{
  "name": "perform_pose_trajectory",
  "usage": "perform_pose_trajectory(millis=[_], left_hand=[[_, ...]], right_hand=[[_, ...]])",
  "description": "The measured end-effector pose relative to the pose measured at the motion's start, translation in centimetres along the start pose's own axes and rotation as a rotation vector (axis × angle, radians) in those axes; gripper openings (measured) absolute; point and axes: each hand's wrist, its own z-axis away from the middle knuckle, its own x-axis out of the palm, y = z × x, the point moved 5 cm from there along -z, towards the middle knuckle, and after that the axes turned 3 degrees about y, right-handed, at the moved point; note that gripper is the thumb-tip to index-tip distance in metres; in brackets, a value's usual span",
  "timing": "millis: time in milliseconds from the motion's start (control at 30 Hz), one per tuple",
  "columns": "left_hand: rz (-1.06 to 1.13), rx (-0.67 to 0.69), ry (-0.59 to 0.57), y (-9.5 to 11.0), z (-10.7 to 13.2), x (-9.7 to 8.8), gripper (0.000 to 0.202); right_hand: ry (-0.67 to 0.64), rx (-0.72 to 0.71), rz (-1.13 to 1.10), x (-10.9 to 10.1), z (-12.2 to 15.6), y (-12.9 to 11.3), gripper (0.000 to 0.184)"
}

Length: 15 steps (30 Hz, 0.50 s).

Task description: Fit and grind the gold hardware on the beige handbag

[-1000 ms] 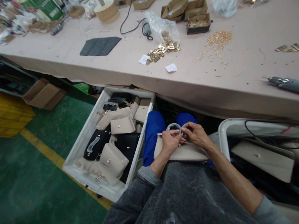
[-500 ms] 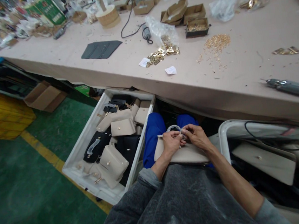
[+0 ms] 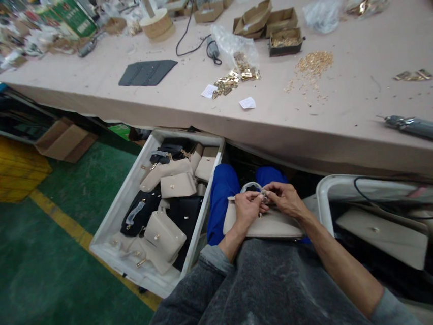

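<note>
A beige handbag [image 3: 278, 226] lies across my lap, on blue-trousered knees. Its short handle [image 3: 250, 185], seemingly wrapped in clear plastic, arches up at the far side. My left hand [image 3: 248, 209] rests over the bag with thumb and fingers pinched at the handle's end. From the other side my right hand [image 3: 284, 198] pinches the same spot, its fingertips meeting those of the left. A small shiny piece shows between the fingertips, too small to make out. Part of the bag's front is hidden beneath the hands.
Left of my knees stands a white crate [image 3: 126, 204] of beige and black handbags; another white crate [image 3: 323, 208] with bags stands right. On the table [image 3: 195, 100] lie gold hardware pieces [image 3: 226, 83], small gold bits [image 3: 314, 65] and a grey power screwdriver [image 3: 423, 128].
Both hands stay at the handle's end, with only slight finger movement. The bag and everything around it look the same.
</note>
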Motion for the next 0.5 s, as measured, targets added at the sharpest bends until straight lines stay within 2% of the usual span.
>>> perform_pose_trajectory(millis=[167, 300, 500], left_hand=[[-0.031, 0.014, -0.004, 0.5, 0.2, 0.0, 0.036], [-0.122, 0.008, 0.041, 1.1, 0.4, 0.1, 0.024], [-0.265, 0.103, 0.107, 2.1, 0.8, -0.1, 0.018]], right_hand=[[0.027, -0.003, 0.040, 0.0, 0.2, -0.4, 0.033], [0.047, -0.012, 0.122, 0.3, 0.4, -0.9, 0.030], [0.092, 0.024, 0.162, 0.6, 0.6, -0.7, 0.029]])
